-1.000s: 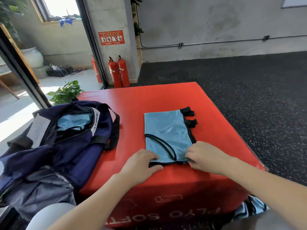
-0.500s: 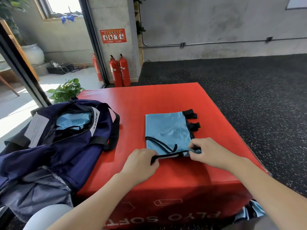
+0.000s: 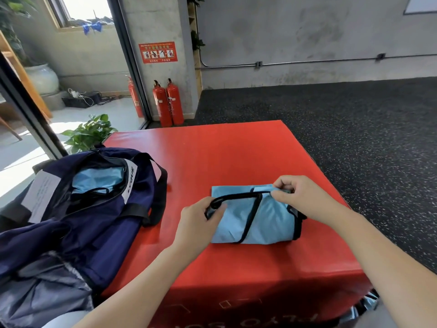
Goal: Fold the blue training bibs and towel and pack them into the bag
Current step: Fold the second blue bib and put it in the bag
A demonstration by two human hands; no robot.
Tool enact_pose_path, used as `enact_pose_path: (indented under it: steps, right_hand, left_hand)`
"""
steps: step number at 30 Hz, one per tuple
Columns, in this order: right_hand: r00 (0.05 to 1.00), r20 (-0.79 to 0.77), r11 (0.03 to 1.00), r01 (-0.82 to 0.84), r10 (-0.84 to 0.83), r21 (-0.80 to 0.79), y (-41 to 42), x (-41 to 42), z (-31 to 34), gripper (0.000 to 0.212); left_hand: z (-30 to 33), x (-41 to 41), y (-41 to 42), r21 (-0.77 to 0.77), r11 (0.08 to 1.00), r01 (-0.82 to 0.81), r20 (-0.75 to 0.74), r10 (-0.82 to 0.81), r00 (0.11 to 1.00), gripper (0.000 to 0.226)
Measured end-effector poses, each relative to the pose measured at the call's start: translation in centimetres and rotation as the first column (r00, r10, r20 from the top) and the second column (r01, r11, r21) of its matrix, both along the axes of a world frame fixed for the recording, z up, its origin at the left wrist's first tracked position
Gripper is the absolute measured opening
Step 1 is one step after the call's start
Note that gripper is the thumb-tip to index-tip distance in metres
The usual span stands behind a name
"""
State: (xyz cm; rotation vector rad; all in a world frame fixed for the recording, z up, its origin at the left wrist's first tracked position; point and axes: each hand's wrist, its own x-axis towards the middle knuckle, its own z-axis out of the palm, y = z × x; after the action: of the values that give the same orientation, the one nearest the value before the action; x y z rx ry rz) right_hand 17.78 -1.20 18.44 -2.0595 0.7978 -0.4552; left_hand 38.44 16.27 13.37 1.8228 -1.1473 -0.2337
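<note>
While the left hand point(image 3: 198, 218) and right hand point(image 3: 300, 197) pinch its black-piped edge, the thin, smooth blue bib point(image 3: 255, 221) lies folded rectangular, the navy fabric bag point(image 3: 78, 216) at nine o'clock.

Count, head view:
- 2 hands on the job: left hand point(image 3: 201, 217), right hand point(image 3: 299, 197), both gripping the same bib.
- 2 blue bibs clearly visible: 1 folded bib point(image 3: 262, 221) on the box, 1 packed bib point(image 3: 99, 179) inside the bag.
- 1 more scrap of blue-and-black fabric point(image 3: 365, 306) at the box's lower right corner; can't tell what it is.
- 1 navy bag point(image 3: 78, 221), open.
- 1 red plyo box point(image 3: 224, 157).
- 3 red fire extinguishers: 2 side by side point(image 3: 168, 102), 1 behind the door frame point(image 3: 134, 95).
- 1 red wall sign point(image 3: 158, 52).
- 1 potted green plant point(image 3: 88, 133) behind the bag.
- 1 large pale ceramic pot point(image 3: 42, 78) outside.
</note>
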Motion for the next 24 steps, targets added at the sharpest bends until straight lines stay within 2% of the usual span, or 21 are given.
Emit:
enact_pose_path:
  steps: [4,8,9,12,15,19,24]
  right_hand:
    - [0.997,-0.061,0.992,0.037,-0.045,-0.123,-1.7,2.5,0.0,0.011]
    - [0.991,-0.122,0.983,0.036,-0.059,-0.179,-3.4,4.8,-0.8,0.011]
    - [0.988,-0.141,0.982,0.039,-0.066,-0.184,-3.9,5.2,-1.2,0.012]
    - [0.977,-0.192,0.982,0.06,-0.095,-0.18,-5.6,5.8,-2.7,0.013]
    - [0.967,-0.234,0.984,0.067,-0.105,-0.167,-7.0,5.9,-4.3,0.012]
    - [0.951,-0.292,0.984,0.053,-0.102,-0.171,-7.9,6.2,-5.4,0.01]
    - [0.929,-0.338,0.965,0.061,-0.149,-0.257,-7.9,6.7,-5.9,0.009]
  left_hand:
    - [-0.3,1.1,-2.1,-0.016,0.995,-0.099,-0.077,0.097,0.992,0.036]
    - [-0.6,1.7,-3.6,-0.006,0.994,-0.109,-0.216,0.106,0.971,0.004]
    - [-0.7,1.7,-3.8,0.013,0.994,-0.11,-0.245,0.11,0.963,0.003]
    - [-1.4,1.3,-3.9,0.083,0.991,-0.102,-0.3,0.122,0.946,0.025]
    - [-2.4,0.8,-3.4,0.127,0.987,-0.101,-0.272,0.133,0.953,0.039]
    - [-3.5,0.9,-3.3,0.154,0.982,-0.113,-0.203,0.143,0.969,0.038]
    - [-4.1,1.8,-3.9,0.22,0.967,-0.126,0.017,0.125,0.992,0.028]
